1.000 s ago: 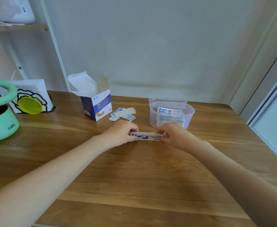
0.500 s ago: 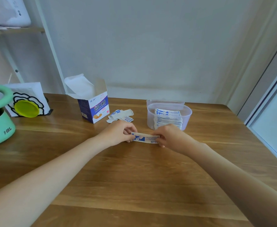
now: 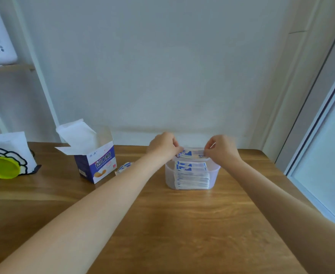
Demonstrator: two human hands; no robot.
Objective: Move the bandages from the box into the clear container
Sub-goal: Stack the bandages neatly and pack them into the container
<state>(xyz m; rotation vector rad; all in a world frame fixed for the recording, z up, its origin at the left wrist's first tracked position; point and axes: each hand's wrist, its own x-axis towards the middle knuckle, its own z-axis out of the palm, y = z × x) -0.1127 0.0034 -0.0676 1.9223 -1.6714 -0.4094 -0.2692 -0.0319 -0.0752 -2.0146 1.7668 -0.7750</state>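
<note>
Both hands up over the clear container (image 3: 214,175): left hand (image 3: 163,146) and right hand (image 3: 222,149) each pinch an end of one bandage (image 3: 191,154), just above the stack (image 3: 192,177) inside. Open box (image 3: 97,163) sits left on the table (image 3: 182,224).

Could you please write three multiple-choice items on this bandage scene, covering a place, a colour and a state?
1. Where is the wrapped bandage strip held by both hands?
A. above the clear plastic container
B. inside the box
C. flat on the table

2. What colour is the round disc at far left?
A. red
B. yellow-green
C. black

3. What state is the blue and white cardboard box in?
A. sealed
C. crushed flat
B. open, flaps up

Answers: 1 A, the left hand and right hand pinch its ends over the rim. 2 B, it is plainly lime. 3 B, its white flaps stand raised.
</note>
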